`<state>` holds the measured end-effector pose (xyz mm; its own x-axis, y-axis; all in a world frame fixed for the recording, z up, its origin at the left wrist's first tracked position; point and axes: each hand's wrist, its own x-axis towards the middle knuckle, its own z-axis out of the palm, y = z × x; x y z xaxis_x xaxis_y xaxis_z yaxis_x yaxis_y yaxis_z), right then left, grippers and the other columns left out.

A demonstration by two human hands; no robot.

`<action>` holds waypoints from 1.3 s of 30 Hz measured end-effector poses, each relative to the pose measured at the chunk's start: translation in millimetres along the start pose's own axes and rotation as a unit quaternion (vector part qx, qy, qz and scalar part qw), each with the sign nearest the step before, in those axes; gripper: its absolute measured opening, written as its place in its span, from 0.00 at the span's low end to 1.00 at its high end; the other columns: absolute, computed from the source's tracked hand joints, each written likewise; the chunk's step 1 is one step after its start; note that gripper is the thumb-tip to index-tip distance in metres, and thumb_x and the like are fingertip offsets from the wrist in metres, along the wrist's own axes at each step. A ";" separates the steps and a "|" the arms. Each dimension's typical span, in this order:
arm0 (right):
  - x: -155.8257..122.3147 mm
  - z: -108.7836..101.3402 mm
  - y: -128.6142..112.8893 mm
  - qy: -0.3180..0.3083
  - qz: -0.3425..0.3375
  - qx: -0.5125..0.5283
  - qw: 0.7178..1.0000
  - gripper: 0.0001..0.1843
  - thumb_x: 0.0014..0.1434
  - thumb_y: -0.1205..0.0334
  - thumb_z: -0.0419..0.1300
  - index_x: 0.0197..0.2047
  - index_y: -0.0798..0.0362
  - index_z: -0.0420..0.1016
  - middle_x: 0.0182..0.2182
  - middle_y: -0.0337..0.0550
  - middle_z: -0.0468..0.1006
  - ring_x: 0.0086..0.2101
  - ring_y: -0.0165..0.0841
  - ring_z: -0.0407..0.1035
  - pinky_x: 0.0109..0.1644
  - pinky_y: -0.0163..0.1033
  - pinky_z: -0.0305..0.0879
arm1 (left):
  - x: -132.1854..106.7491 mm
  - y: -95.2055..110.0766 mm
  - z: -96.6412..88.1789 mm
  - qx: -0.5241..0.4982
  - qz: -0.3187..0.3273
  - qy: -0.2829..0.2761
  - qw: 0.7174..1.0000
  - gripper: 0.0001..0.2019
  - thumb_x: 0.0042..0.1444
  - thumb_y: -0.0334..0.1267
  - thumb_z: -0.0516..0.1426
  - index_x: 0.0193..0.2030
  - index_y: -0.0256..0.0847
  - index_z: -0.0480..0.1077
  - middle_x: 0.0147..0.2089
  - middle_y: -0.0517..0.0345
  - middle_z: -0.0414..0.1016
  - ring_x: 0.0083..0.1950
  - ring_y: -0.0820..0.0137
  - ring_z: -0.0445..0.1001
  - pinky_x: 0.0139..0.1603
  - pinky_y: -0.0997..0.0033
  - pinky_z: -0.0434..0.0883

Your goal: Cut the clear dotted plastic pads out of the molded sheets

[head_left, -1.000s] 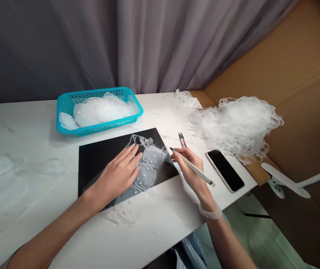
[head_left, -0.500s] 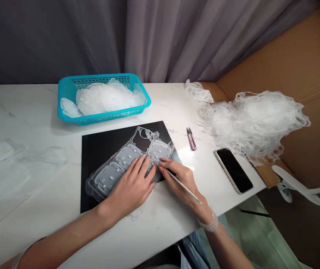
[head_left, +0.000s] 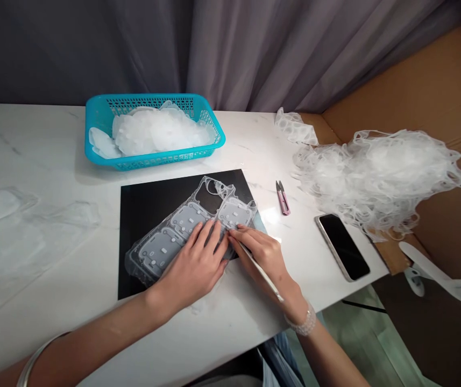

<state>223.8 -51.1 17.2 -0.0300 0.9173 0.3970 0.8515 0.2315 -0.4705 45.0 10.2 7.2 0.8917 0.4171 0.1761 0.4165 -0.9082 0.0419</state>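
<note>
A translucent silicone sheet (head_left: 182, 231) of several moulded pads lies across a black mat (head_left: 145, 207) on the white table. My left hand (head_left: 196, 266) rests flat on the sheet's near end, fingers spread and pressing it down. My right hand (head_left: 262, 252) is closed around a thin white pen-like tool (head_left: 260, 271), and its fingertips touch the sheet's right edge just beside my left fingers. A bead bracelet sits on my right wrist.
A turquoise basket (head_left: 101, 121) of clear pieces stands behind the mat. Small pink snips (head_left: 282, 196) and a dark phone (head_left: 342, 246) lie to the right. A heap of clear trimmings (head_left: 379, 174) rests on a cardboard box. More clear pieces (head_left: 32, 215) lie at left.
My left hand slid toward the sheet's near right end and my right hand came down from a raised position onto the sheet's edge. The view also shifted, so everything sits higher and further right.
</note>
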 end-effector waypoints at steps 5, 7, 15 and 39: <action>-5.1 -7.1 -3.5 -0.040 -0.014 -0.064 0.997 0.11 0.69 0.70 0.52 0.41 0.55 0.76 0.34 0.49 0.83 0.42 0.42 0.81 0.45 0.44 0.79 | -0.1 -0.3 1.1 0.004 0.002 0.001 1.000 0.25 0.70 0.41 0.47 0.68 0.28 0.64 0.68 0.30 0.63 0.70 0.44 0.62 0.68 0.46 0.61; -5.5 -8.6 -2.7 -0.053 -0.044 -0.081 0.994 0.10 0.69 0.71 0.52 0.42 0.57 0.76 0.33 0.50 0.83 0.43 0.43 0.80 0.46 0.45 0.78 | 0.0 -0.5 0.9 0.006 0.003 -0.002 1.000 0.25 0.70 0.42 0.46 0.68 0.29 0.64 0.68 0.31 0.63 0.70 0.44 0.61 0.68 0.46 0.61; 5.3 -6.9 15.6 -0.121 -0.125 -0.136 0.975 0.18 0.70 0.69 0.51 0.61 0.60 0.70 0.60 0.61 0.72 0.63 0.48 0.63 0.62 0.56 0.69 | -0.6 -0.7 3.1 -0.002 -0.001 -0.004 1.000 0.26 0.70 0.42 0.46 0.67 0.26 0.64 0.69 0.34 0.63 0.70 0.46 0.61 0.70 0.47 0.59; -28.4 -117.4 100.8 0.341 0.354 0.344 0.800 0.17 0.53 0.63 0.71 0.47 0.52 0.80 0.33 0.41 0.83 0.40 0.36 0.81 0.50 0.44 0.79 | 3.6 -10.7 -13.6 -0.163 -0.017 0.045 0.985 0.18 0.68 0.35 0.49 0.58 0.32 0.73 0.62 0.37 0.73 0.66 0.49 0.68 0.65 0.46 0.66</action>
<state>371.9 -91.9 51.0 0.8243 0.5622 0.0668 0.0323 0.0711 -0.9969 41.3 20.9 20.8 0.8523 0.4563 0.2556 0.3542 -0.8631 0.3599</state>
